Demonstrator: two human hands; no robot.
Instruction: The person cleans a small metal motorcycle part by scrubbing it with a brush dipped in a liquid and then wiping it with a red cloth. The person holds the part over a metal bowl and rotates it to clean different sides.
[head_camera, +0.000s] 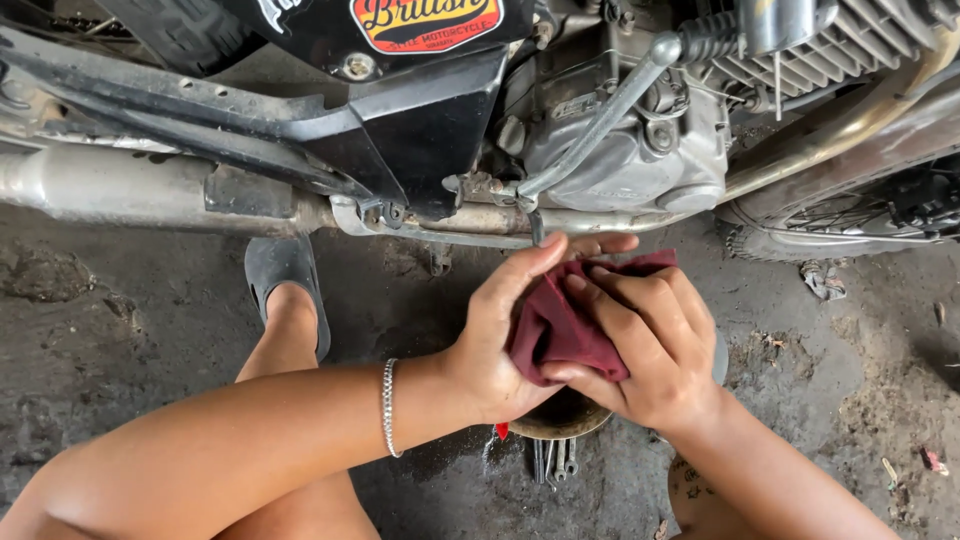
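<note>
A dark red rag (560, 325) sits bunched between both hands, just below the motorcycle engine (640, 150) and above a round metal bowl (562, 420) on the concrete floor (850, 380). What the bowl holds cannot be told; the hands cover most of it. The left hand (500, 340) cups the rag from below, thumb raised toward the kick lever (600, 125), its grip closed on the cloth. The right hand (655, 350) lies over the rag, fingers (620, 300) pressing it down, likewise holding it. A silver bracelet (388, 405) rings the left wrist. Wrenches (553, 462) lie on the floor just beneath the bowl. A foot in a black sandal (285, 285) rests near the exhaust pipe (120, 190).
</note>
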